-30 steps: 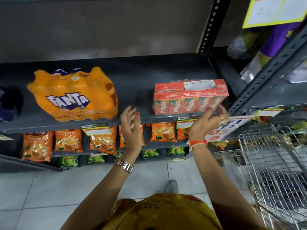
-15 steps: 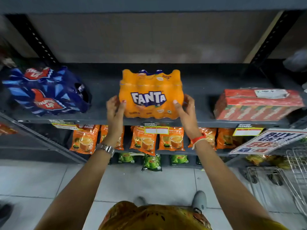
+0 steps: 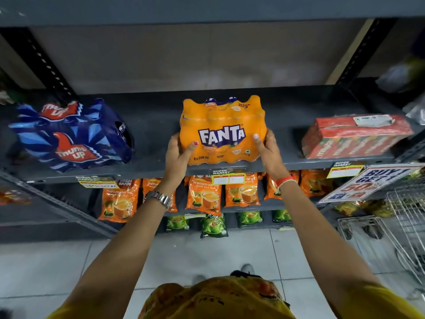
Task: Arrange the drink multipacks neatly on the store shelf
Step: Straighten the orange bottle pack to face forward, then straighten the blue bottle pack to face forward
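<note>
An orange Fanta multipack (image 3: pixel 222 131) stands at the front middle of the dark grey shelf (image 3: pixel 156 162), its label facing me. My left hand (image 3: pixel 178 155) grips its left lower side with the thumb on the front. My right hand (image 3: pixel 268 150) grips its right lower side the same way. A blue Thums Up multipack (image 3: pixel 73 134) lies tilted at the shelf's left. A red Maaza carton multipack (image 3: pixel 355 135) lies at the right end.
Orange tea pouches (image 3: pixel 203 196) and green pouches (image 3: pixel 212 225) fill the lower shelves. A promo sign (image 3: pixel 368 180) hangs at the shelf's right front. A wire shopping cart (image 3: pixel 404 224) stands at the right. Bare shelf shows between the packs.
Both hands left the red carton pack and came onto the Fanta pack's sides. The pack has turned square to the shelf front. My view shifted left.
</note>
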`<control>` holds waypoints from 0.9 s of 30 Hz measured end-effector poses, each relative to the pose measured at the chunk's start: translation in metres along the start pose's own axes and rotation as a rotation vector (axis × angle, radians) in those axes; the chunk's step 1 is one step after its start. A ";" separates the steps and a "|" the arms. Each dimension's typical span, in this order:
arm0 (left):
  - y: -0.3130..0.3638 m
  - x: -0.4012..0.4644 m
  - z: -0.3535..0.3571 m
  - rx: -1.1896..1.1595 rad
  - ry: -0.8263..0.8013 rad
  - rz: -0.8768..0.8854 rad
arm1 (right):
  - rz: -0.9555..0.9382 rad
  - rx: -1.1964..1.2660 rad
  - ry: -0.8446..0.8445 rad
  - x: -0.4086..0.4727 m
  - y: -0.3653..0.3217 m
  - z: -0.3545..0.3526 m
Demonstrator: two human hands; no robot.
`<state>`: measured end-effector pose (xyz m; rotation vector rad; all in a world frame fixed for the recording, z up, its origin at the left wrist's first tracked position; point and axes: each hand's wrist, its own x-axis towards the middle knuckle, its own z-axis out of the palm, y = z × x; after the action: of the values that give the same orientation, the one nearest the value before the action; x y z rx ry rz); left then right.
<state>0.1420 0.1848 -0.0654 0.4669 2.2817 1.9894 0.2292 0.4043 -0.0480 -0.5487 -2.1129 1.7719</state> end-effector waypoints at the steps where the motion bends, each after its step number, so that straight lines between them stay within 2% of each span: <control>1: 0.000 0.000 0.000 0.008 0.003 0.004 | 0.001 0.006 0.004 0.000 0.000 0.000; 11: 0.002 -0.002 0.005 0.020 0.054 -0.045 | 0.011 0.095 0.049 -0.005 0.012 0.005; 13: 0.003 -0.003 0.005 0.014 0.084 -0.039 | -0.004 0.138 0.130 -0.013 0.017 0.011; 16: 0.006 -0.012 -0.001 -0.014 0.255 -0.008 | -0.052 0.222 0.329 -0.038 0.023 0.027; 18: 0.000 -0.022 -0.015 -0.006 0.387 0.012 | -0.062 0.179 0.389 -0.059 0.032 0.046; 24: -0.041 -0.051 -0.102 0.034 0.716 0.050 | -0.151 0.045 0.203 -0.091 0.037 0.119; 27: -0.052 -0.047 -0.167 0.054 0.803 0.015 | -0.219 -0.038 0.121 -0.089 0.021 0.175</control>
<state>0.1345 0.0065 -0.0965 -0.4065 2.7281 2.4283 0.2246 0.2136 -0.0993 -0.4056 -2.0409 1.5434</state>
